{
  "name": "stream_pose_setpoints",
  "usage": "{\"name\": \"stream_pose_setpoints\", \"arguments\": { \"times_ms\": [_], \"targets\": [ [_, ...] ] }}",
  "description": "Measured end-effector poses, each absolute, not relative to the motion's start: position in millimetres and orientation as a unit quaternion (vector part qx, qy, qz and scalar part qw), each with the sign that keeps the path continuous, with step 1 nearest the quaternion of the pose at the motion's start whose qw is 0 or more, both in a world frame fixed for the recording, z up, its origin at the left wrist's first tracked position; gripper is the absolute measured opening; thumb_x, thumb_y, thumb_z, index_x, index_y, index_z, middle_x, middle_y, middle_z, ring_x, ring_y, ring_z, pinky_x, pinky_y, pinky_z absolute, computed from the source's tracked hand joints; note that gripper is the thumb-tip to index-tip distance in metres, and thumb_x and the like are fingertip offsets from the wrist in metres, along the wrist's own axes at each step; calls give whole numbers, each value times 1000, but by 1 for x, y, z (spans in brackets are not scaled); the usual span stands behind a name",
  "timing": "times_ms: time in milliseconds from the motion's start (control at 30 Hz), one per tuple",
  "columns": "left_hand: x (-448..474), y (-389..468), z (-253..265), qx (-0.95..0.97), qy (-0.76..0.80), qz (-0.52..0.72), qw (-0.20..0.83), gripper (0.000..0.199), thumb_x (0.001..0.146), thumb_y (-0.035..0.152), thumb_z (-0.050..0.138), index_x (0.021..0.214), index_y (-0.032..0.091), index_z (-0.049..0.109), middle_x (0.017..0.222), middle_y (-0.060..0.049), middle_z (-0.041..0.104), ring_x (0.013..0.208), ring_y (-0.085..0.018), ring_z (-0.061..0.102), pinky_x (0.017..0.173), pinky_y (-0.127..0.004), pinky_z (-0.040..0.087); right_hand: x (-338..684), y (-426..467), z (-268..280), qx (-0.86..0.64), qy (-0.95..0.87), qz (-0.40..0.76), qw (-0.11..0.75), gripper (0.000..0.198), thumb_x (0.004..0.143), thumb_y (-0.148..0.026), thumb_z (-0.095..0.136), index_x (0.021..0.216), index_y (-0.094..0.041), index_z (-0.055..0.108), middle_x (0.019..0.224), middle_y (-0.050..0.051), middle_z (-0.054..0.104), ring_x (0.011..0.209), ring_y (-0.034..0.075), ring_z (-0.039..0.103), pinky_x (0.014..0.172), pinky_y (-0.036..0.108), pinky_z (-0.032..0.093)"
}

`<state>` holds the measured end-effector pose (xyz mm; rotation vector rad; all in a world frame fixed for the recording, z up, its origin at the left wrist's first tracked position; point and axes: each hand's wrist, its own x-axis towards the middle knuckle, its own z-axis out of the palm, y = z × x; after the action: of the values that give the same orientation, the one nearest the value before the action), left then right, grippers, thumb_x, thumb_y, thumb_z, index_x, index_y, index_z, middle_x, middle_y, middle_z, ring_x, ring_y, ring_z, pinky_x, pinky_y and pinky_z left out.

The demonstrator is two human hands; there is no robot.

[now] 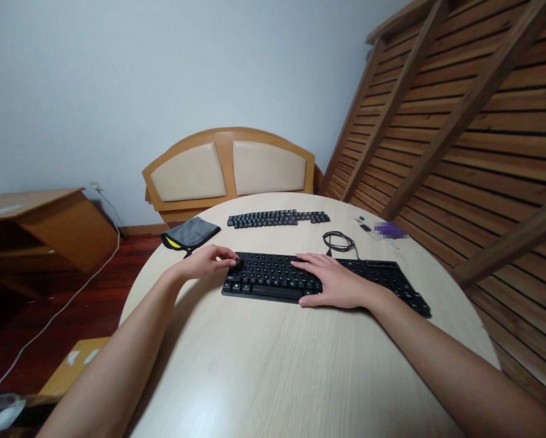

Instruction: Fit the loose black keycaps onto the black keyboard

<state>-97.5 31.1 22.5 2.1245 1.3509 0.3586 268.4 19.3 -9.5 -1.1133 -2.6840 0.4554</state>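
Note:
A black keyboard [273,291] lies on the round table in front of me. Its two nearest rows carry keycaps, while the rows above and the number block show bare key sockets. My left hand [211,261] is at the keyboard's left end, thumb and fingertips pinched on a small black keycap [238,262] there. Spread over the keyboard's middle, my right hand [334,281] rests with its fingers apart and its thumb at the front edge. Beyond the keyboard, loose keycaps [273,218] stand set out in rows like a keyboard layout.
A grey cloth [191,232] with a yellow underside lies at the table's left edge. The coiled cable [339,241] sits behind the keyboard. A blurred purple item [391,230] and small parts are on the right. Wooden slats [437,158] lean close to the table's right side.

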Motion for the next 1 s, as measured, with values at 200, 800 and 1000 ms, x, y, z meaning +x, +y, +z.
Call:
{"name": "stream_pose_setpoints", "arguments": {
  "times_ms": [200,800,1000],
  "targets": [
    [-99,29,25,796,503,128,312,43,84,54,62,106,18,73,99,-5,75,89,-22,65,80,-29,49,269,20,-11,-377,-907,159,100,96,72,-79,64,151,-30,41,161,9,31,146,39,27,119,59,20],
    [-101,29,25,815,475,111,314,37,85,50,62,99,19,74,96,-5,75,89,-21,65,79,-27,48,269,20,-12,-378,-907,158,96,96,71,-79,64,152,-32,40,162,7,29,147,40,25,120,61,18],
    [-98,29,25,833,465,107,278,34,83,48,64,98,20,76,94,-6,75,85,-20,66,76,-27,49,269,21,-13,-375,-909,155,99,97,72,-79,64,152,-30,40,162,8,30,147,39,26,120,59,19]
  ]
}}
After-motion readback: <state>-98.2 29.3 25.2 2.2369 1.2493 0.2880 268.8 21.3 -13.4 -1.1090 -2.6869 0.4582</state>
